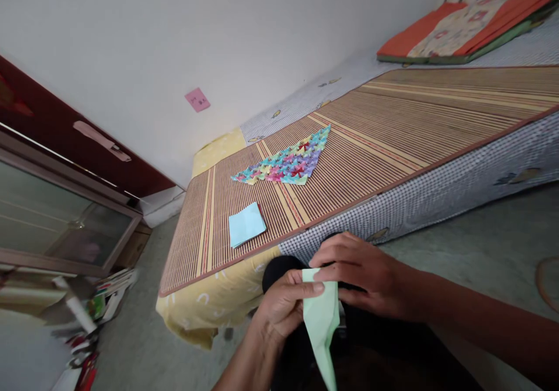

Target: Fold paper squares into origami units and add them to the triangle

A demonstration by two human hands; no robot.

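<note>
Both of my hands hold a folded light-green paper [322,321] over my dark-clothed lap. My left hand [282,306] pinches its upper left edge with the thumb on top. My right hand [362,277] presses fingers on its top fold from the right. On the bed's striped bamboo mat [371,146] lies a triangular piece assembled from many colourful folded papers [288,161]. A small stack of square papers, light blue on top [247,224], lies nearer the mat's front edge.
The bed [437,193] has a checked sheet and a yellow cover at its corner. An orange folded quilt [463,27] lies at the far end. A glass-fronted cabinet [56,216] and a pile of clutter [87,321] stand on the left. A pink sticker [197,99] is on the wall.
</note>
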